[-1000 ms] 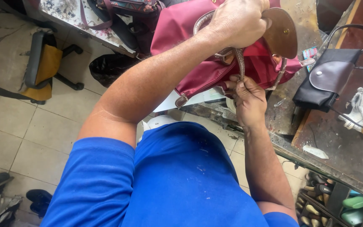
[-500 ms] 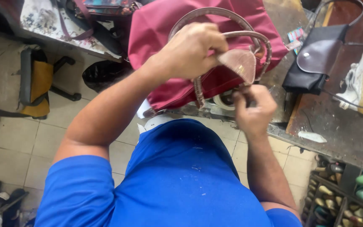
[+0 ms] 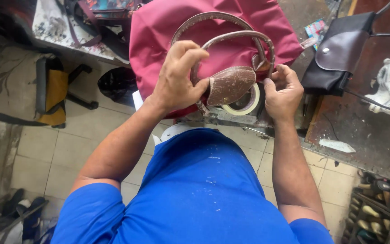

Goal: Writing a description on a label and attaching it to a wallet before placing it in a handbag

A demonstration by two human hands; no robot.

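A dark pink fabric bag point(image 3: 168, 31) lies on the workbench point(image 3: 366, 135) in front of me. It has two worn brown leather handles point(image 3: 231, 35) and a cracked brown leather flap point(image 3: 230, 84). My left hand point(image 3: 177, 74) grips the flap and the near handle at their left end. My right hand point(image 3: 284, 89) pinches the handle's right end beside the flap. A roll of pale tape point(image 3: 245, 102) sits just under the flap.
A dark brown leather pouch point(image 3: 335, 54) with a cord lies on the bench to the right. A stool with a yellow seat point(image 3: 53, 90) stands on the tiled floor at left. Several shoes point(image 3: 375, 212) fill a rack at lower right.
The bag has been turned and lowered toward me. My left hand shifted from the handles' top onto the flap; my right hand moved up to the handle's right end.
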